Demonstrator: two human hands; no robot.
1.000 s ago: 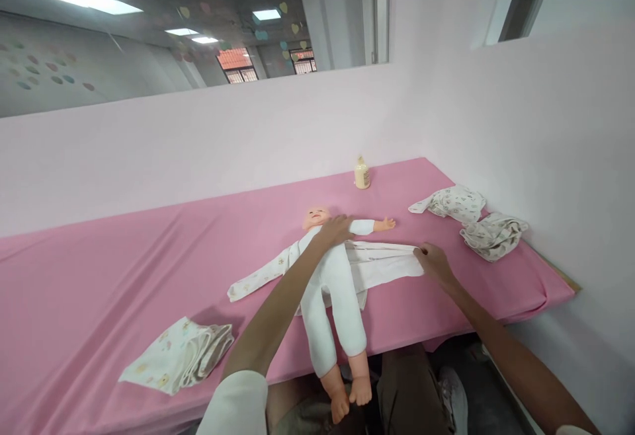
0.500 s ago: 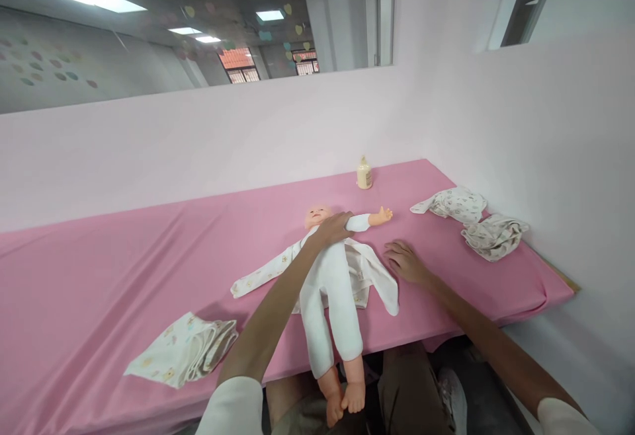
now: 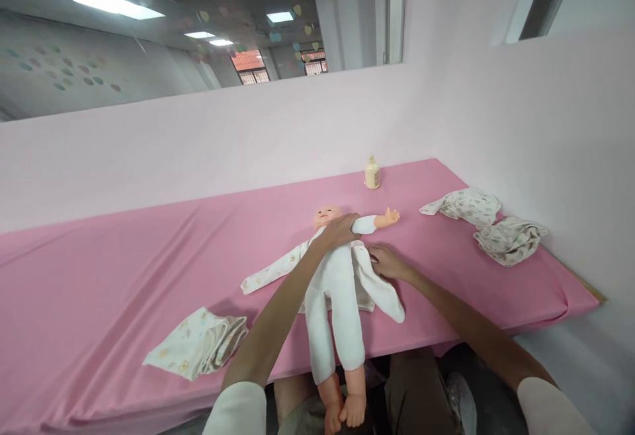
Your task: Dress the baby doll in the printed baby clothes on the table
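Observation:
A baby doll [image 3: 333,303] in a white bodysuit lies on its back on the pink-covered table [image 3: 124,270], feet hanging over the near edge. Under it is spread a white printed garment [image 3: 275,270], one sleeve stretched left, the other folded down at its right side. My left hand [image 3: 340,229] rests on the doll's upper chest below the head, fingers curled over it. My right hand [image 3: 384,260] lies on the garment next to the doll's right side, fingers closed on the cloth.
A folded printed cloth [image 3: 198,349] lies near the front edge at the left. Two crumpled printed garments [image 3: 491,223] sit at the right end by the wall. A small cream bottle [image 3: 372,174] stands at the back against the pink partition.
My right hand let the stretched sleeve go, and the sleeve fell beside the doll. The hand then moved left to the garment at the doll's side. My left hand stayed on the chest.

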